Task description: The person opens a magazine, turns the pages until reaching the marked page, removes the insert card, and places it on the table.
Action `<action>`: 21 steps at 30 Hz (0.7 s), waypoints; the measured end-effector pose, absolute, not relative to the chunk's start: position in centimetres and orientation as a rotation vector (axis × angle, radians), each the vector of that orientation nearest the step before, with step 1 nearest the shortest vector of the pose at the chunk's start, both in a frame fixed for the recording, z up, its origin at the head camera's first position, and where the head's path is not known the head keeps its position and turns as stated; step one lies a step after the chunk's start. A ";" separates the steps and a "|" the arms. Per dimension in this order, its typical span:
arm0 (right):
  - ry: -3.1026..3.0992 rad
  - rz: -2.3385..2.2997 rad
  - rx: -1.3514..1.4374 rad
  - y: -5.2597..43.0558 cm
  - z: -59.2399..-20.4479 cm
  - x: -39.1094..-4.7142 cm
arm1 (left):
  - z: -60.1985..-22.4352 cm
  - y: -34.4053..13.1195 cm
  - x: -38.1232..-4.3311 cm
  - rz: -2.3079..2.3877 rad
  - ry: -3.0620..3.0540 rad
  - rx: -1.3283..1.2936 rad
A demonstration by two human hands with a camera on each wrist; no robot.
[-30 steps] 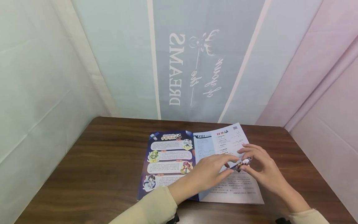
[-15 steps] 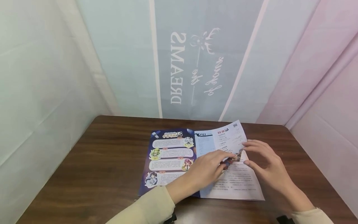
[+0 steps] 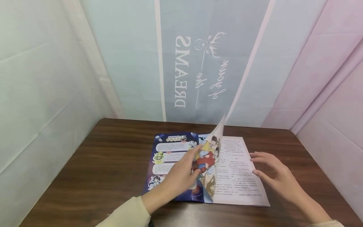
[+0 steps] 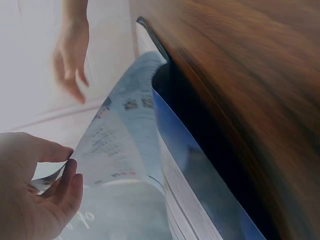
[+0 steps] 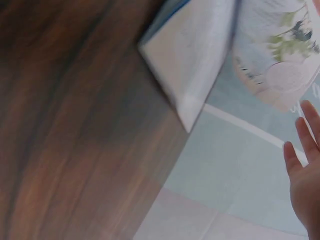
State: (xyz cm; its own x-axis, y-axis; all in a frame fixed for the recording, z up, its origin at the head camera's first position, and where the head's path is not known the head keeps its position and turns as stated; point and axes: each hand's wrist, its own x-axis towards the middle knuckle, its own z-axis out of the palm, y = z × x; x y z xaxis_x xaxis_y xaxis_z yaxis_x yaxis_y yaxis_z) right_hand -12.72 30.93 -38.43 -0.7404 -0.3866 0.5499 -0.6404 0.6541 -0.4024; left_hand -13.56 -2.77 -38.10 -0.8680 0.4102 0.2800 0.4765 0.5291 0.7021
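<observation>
An open magazine (image 3: pixel 241 170) lies on the brown wooden table (image 3: pixel 99 170). One page (image 3: pixel 211 157) stands lifted near the spine, its colourful cartoon side facing left. My left hand (image 3: pixel 184 173) pinches that page (image 4: pixel 115 145) by its edge between thumb and fingers (image 4: pixel 67 182). My right hand (image 3: pixel 272 171) hovers with straight fingers over the right text page, holding nothing. In the left wrist view the right hand (image 4: pixel 72 55) shows beyond the raised sheet. The right wrist view shows the magazine's corner (image 5: pixel 192 65) and my right fingers (image 5: pixel 305 155).
Pale fabric walls close in the table on three sides; the back banner (image 3: pixel 198 63) carries mirrored lettering. The left page (image 3: pixel 170 151) is dark blue with cartoon panels. Bare table surface lies to the left and right of the magazine.
The left hand has lifted the right-hand page and swung it leftward to upright, uncovering a text page. The right hand let go and drew off to the right.
</observation>
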 end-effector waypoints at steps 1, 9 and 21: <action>-2.467 0.808 0.804 31.1 -38.6 -12.6 | -38.3 -3.3 -13.5 -1.265 -2.675 -0.757; -2.518 0.744 0.759 32.6 -40.1 -11.7 | -39.8 -7.1 -13.3 -1.261 -2.662 -0.536; -2.633 0.775 0.722 35.0 -43.4 -10.5 | -40.7 -13.0 -12.1 -1.284 -2.721 -0.273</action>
